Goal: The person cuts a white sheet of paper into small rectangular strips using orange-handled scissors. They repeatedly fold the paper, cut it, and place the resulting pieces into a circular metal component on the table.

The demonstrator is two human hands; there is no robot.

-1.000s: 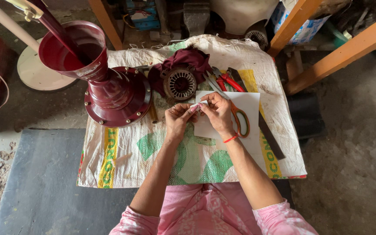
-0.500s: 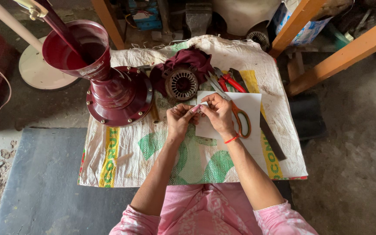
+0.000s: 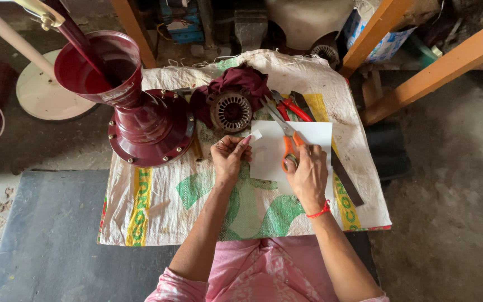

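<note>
My left hand [image 3: 229, 158] pinches a small white paper strip [image 3: 254, 135] between thumb and fingertips, just below a round motor stator [image 3: 231, 112]. My right hand [image 3: 308, 173], with a red thread at the wrist, rests on a white paper sheet [image 3: 286, 146] and grips the orange handles of a pair of scissors [image 3: 284, 134], whose blades point up and left. Both hands hover over a printed woven sack [image 3: 163, 207] spread on the floor.
A dark red metal housing [image 3: 141, 123] with a cup-like top stands at the sack's left. Red-handled pliers [image 3: 294, 109] and a dark flat bar [image 3: 346, 182] lie to the right. Orange wooden beams [image 3: 437, 72] cross the upper right. A grey mat [image 3: 46, 235] lies at lower left.
My right hand left the small strip and took hold of the scissors on the white sheet. My left hand keeps the strip.
</note>
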